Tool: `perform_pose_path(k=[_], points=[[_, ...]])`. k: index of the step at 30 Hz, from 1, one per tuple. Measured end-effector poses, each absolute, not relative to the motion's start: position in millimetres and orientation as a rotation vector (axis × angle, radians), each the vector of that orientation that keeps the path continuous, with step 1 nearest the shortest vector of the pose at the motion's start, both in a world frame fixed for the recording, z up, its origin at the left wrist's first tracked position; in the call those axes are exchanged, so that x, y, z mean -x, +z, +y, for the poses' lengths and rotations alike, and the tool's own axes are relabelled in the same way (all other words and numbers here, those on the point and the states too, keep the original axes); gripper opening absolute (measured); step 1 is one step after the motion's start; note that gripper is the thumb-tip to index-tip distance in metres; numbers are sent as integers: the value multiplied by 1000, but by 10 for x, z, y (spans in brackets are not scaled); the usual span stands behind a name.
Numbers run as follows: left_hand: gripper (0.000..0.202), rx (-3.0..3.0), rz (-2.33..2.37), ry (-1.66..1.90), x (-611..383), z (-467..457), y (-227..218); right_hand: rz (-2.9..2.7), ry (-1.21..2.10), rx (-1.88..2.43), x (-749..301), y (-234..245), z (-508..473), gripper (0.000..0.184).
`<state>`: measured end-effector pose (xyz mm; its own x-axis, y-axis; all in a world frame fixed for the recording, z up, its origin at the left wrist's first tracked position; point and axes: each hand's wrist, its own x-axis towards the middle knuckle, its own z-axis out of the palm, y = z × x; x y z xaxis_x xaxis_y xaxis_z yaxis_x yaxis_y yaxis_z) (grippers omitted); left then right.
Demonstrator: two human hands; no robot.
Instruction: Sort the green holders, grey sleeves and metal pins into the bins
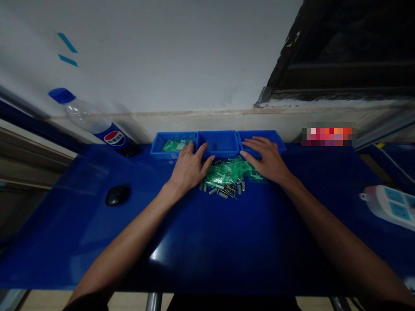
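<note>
My left hand [190, 166] has its fingers apart, over the front of the left blue bin [156, 149] and the left side of a pile. Flat green plastic packets [228, 172] make up the top of that pile. Metal cylinders and thin screws [229, 190] lie along its near edge. My right hand [266, 159] is spread at the pile's right side, in front of the right blue bin [279, 142]. Green packets [175, 146] lie in the left bin. Between the hands stands the middle blue bin [217, 142], its visible floor bare.
On the blue table [207, 246], a black mouse [117, 195] lies to the left. A Pepsi bottle [97, 121] stands at the back left. At the right is a white power strip [392, 203]. A blurred-out red item [329, 134] sits by the wall [181, 56].
</note>
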<state>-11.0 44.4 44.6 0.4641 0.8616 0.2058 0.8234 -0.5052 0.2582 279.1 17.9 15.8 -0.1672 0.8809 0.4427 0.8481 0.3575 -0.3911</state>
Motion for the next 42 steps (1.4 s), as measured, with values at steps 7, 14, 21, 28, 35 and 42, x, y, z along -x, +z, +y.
perform_pose_path(k=[7,14,21,28,35,42], points=[[62,-2631,1338,511,81,451,346,-2012,34,1470,-2914,141,153,39],[53,-2672,1252,606,95,428,466,-1958,16,1428,-2847,232,133,35],[53,-2772,842,355,5,232,601,-1926,143,1186,-2518,711,108,24],[48,-2688,877,313,39,286,500,-1897,245,1078,-2366,762,123,19],[39,-2498,815,585,85,437,410,-1894,293,1121,-2431,630,141,17],[30,-2443,854,661,83,484,410,-1900,358,1175,-2494,592,136,17]])
